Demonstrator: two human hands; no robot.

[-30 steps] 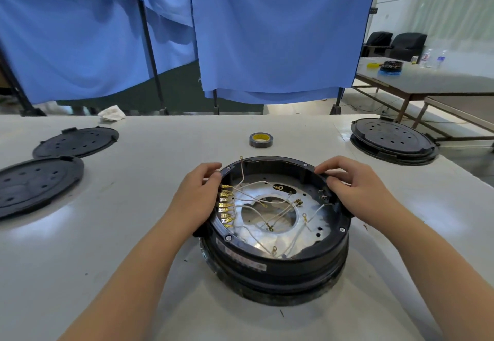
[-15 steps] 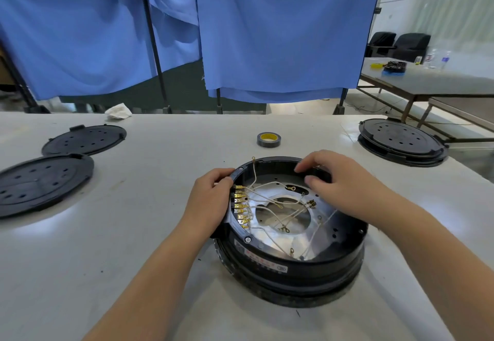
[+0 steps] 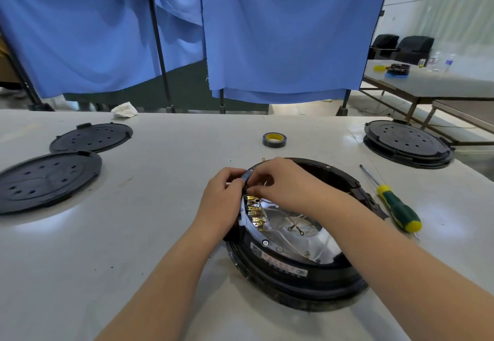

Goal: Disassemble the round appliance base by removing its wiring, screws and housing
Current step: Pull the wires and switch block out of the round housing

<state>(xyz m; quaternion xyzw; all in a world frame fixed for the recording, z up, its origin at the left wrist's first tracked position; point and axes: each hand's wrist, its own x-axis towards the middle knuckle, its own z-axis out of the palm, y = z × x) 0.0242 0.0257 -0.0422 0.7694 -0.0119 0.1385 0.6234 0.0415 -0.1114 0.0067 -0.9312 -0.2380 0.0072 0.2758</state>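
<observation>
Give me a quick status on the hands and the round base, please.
Left hand gripping the base rim by the gold terminals. Right hand pinching at the top terminal; what it holds is hidden. Screwdriver idle on the table, right of the base.

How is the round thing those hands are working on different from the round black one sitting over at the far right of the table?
The appliance base lies open, showing brass terminals, thin wires and a shiny metal plate; the closed unit is shut under a black lid with holes. The left hand and right hand work at the appliance base's rim; nothing touches the closed unit. The appliance base looks taller. Both are round, black and rest on the white table.
</observation>
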